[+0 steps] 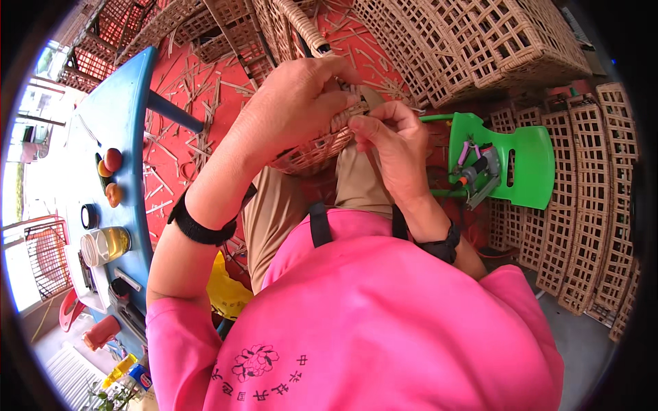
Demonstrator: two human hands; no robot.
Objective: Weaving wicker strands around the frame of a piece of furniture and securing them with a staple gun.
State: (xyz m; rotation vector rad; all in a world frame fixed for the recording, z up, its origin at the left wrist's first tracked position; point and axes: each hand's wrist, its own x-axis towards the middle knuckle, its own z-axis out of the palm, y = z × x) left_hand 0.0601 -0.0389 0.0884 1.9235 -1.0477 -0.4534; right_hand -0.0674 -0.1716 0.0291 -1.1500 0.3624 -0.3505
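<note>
A tan woven wicker piece (312,155) stands between my knees, with a tightly wrapped bar (299,25) rising from it. My left hand (299,103) is closed over its wrapped edge, the fingers curled round the far side and partly hidden. Close beside it, my right hand (396,142) pinches thumb and forefinger together at the same edge. A thin wicker strip (373,162) hangs just below those fingertips; the pinch itself is partly covered by the thumb.
To the right, a green plastic chair (531,161) carries a power tool (480,168) and purple-handled cutters (468,149). Wicker panels (576,205) stand behind it. A blue table (140,103) at left holds fruit (112,160) and a jar (106,245). Strip offcuts litter the red floor (185,147).
</note>
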